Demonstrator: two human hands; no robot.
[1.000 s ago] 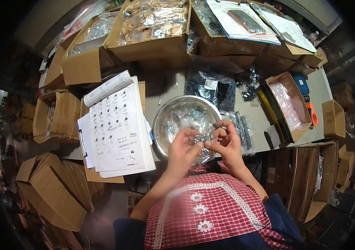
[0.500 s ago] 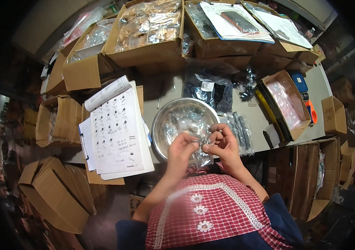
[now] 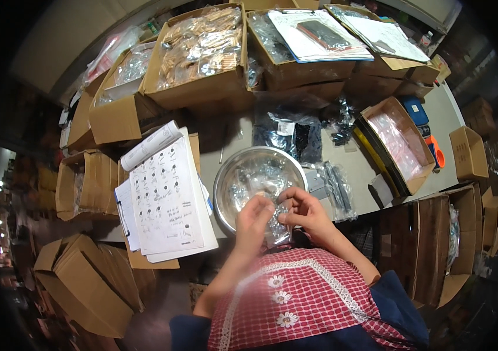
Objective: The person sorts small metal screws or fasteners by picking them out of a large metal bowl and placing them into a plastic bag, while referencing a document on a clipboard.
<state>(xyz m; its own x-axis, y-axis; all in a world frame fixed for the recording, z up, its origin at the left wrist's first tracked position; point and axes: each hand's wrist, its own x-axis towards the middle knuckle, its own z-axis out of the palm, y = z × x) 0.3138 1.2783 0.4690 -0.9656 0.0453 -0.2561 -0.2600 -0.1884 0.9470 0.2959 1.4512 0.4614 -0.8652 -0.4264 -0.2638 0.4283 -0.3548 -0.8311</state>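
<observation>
Between my two hands is a small clear plastic bag (image 3: pixel 278 229) with small shiny parts in it, held just over the near rim of a round metal bowl (image 3: pixel 223 206). My left hand (image 3: pixel 253 221) pinches the bag's left side between thumb and fingers. From the other side, my right hand (image 3: pixel 305 215) grips its upper edge with thumb and curled fingers. More clear bags of small metal parts (image 3: pixel 254 175) lie inside the bowl. What exactly the parts are is too small to make out.
Left of the bowl lies a stack of printed sheets (image 3: pixel 167 205). Beyond it are a bag of black parts (image 3: pixel 287 131) and cardboard boxes, one filled with bagged copper-coloured pieces (image 3: pixel 202 50). Bagged dark strips (image 3: pixel 338 190) and an open box with pink wrapping (image 3: pixel 398 146) stand right.
Both hands have shifted slightly lower in the view with the bag still between them. My right fingers have curled in closer around the bag. The whole view has tilted a little.
</observation>
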